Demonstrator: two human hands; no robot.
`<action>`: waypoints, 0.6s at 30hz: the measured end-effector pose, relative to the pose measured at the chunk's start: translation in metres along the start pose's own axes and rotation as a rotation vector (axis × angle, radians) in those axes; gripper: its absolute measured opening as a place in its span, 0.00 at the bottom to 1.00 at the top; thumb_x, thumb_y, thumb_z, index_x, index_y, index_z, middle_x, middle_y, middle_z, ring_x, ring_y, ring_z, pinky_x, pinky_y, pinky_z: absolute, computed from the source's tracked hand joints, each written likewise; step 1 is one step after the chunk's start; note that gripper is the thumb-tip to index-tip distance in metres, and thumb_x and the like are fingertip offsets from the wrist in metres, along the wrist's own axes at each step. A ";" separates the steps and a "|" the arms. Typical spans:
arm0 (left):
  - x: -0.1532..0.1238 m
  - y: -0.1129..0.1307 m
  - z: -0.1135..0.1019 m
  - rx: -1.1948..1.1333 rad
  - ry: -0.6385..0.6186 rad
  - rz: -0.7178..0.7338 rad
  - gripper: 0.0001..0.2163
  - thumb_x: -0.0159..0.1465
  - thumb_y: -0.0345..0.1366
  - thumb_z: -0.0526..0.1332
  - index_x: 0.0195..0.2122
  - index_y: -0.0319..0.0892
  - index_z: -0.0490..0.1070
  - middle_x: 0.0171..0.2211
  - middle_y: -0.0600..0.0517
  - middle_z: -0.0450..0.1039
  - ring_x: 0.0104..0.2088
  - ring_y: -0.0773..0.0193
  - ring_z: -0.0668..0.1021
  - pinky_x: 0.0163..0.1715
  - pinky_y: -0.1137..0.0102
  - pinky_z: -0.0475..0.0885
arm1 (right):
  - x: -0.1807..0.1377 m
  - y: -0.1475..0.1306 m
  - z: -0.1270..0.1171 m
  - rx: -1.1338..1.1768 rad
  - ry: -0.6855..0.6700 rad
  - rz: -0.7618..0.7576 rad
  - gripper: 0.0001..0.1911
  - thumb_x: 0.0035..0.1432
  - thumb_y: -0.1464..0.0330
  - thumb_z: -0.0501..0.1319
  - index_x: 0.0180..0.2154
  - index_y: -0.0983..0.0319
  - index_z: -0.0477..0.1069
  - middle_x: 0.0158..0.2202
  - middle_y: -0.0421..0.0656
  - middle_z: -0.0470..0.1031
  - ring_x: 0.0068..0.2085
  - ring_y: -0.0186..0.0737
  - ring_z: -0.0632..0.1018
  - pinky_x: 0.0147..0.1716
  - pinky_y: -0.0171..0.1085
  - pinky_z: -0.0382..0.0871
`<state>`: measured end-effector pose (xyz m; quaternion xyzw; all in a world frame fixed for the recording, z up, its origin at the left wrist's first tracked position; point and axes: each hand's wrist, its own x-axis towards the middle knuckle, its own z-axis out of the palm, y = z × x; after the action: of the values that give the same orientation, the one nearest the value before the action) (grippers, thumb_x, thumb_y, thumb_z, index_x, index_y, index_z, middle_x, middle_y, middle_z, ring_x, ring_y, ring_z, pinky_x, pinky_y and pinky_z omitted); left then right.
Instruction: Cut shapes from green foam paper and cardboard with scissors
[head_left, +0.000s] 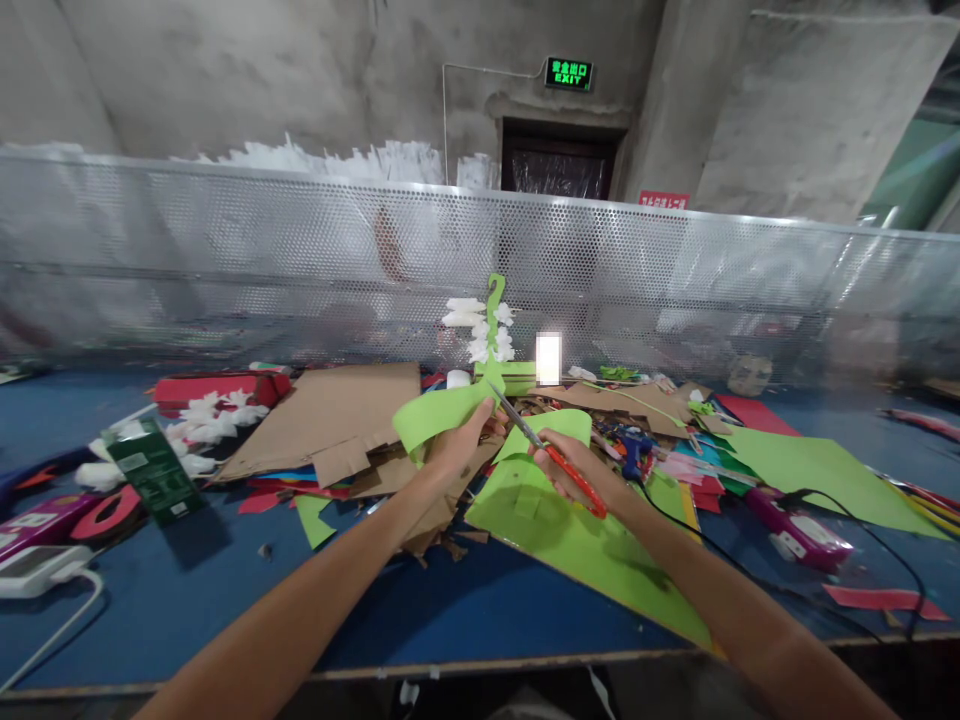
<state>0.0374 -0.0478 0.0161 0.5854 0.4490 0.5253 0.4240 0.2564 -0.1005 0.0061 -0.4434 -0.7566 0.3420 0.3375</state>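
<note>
While my left hand holds a light green strip near the centre of the frame, my right hand, a little to the right of it, is closed around the orange handles of a pair of scissors. The blades point up and to the left, and their tips are at the green material just above my left fingers; whether they bite into it, I cannot tell. The strip bends in a wide curve to the left of my hand.

Just above, at the middle of the frame, stands a wavy green stem with white pieces along both its sides. I cannot see clearly if the strip is joined to it. Below my right hand, a large green sheet lies slanting on the blue table, and its lower part goes under my right forearm.

To the right of my right hand lies a blue glue gun, with a dark cord which runs to the lower right. Brown cardboard is spread at centre left, and a dark green box stands farther left. Behind the table, a perforated metal panel crosses the whole width of the frame.
</note>
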 end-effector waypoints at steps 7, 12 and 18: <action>-0.005 0.014 -0.007 0.128 -0.024 -0.034 0.24 0.63 0.62 0.60 0.27 0.47 0.81 0.35 0.47 0.84 0.37 0.52 0.82 0.45 0.64 0.73 | -0.001 -0.009 -0.006 -0.089 -0.012 -0.045 0.32 0.65 0.36 0.54 0.40 0.59 0.66 0.28 0.39 0.65 0.26 0.37 0.67 0.23 0.35 0.60; -0.005 0.020 -0.007 0.057 -0.073 0.015 0.26 0.57 0.66 0.63 0.23 0.47 0.78 0.32 0.47 0.83 0.37 0.51 0.81 0.44 0.64 0.74 | -0.003 -0.012 -0.011 -0.172 0.013 -0.067 0.28 0.67 0.40 0.56 0.37 0.59 0.67 0.27 0.38 0.65 0.26 0.37 0.67 0.25 0.34 0.58; 0.002 0.010 -0.006 0.028 -0.066 0.001 0.23 0.57 0.62 0.65 0.23 0.47 0.79 0.30 0.46 0.82 0.36 0.52 0.82 0.44 0.64 0.76 | -0.003 -0.011 -0.019 -0.276 0.023 -0.115 0.25 0.68 0.44 0.58 0.36 0.60 0.68 0.30 0.40 0.70 0.29 0.38 0.69 0.29 0.36 0.59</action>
<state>0.0320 -0.0483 0.0266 0.6086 0.4416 0.4996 0.4301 0.2682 -0.1028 0.0249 -0.4454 -0.8168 0.2095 0.3010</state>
